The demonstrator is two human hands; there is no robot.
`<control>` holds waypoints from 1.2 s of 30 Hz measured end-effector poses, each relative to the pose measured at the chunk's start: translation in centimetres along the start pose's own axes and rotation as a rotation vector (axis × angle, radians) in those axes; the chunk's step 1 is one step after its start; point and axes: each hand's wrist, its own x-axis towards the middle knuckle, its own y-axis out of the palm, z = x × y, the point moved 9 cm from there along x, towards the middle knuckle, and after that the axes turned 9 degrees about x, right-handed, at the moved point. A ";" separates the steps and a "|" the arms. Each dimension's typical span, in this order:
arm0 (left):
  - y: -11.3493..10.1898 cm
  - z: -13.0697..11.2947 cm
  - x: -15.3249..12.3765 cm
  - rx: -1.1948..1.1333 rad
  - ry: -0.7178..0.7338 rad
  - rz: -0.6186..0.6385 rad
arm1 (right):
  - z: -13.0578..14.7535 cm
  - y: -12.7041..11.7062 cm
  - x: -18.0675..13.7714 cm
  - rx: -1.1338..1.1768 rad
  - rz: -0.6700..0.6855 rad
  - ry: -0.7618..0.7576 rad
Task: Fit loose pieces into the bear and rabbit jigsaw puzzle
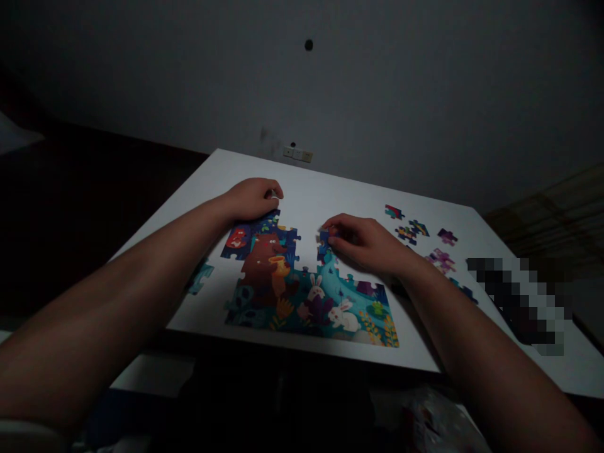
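Note:
A partly joined jigsaw puzzle (pixel 311 308) lies on the white table, showing a brown bear, white rabbits and a teal animal shape. My right hand (pixel 361 242) is closed at its upper middle, thumb and fingertips on a dark blue puzzle piece (pixel 323 239) that meets the teal part; whether it is fully joined I cannot tell. My left hand (pixel 255 196) rests at the puzzle's upper left edge, fingers curled in. What those fingers hold, if anything, is hidden. Beside my left forearm lies a loose teal piece (pixel 202 278), partly covered.
Several loose puzzle pieces (pixel 440 259) are scattered right of my right hand. Farther right, a pixelated dark object (pixel 523 305) lies on the white table (pixel 302 182). A wall with sockets (pixel 297 153) stands behind. Below the front edge is a clear plastic bag (pixel 438 418).

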 end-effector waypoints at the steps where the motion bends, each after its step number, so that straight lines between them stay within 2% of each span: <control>1: 0.0 0.0 0.0 -0.001 -0.005 0.003 | 0.0 0.0 0.0 0.003 0.000 -0.003; 36: -0.1 0.1 0.0 -0.035 0.007 -0.014 | -0.1 0.0 0.1 0.020 0.009 0.000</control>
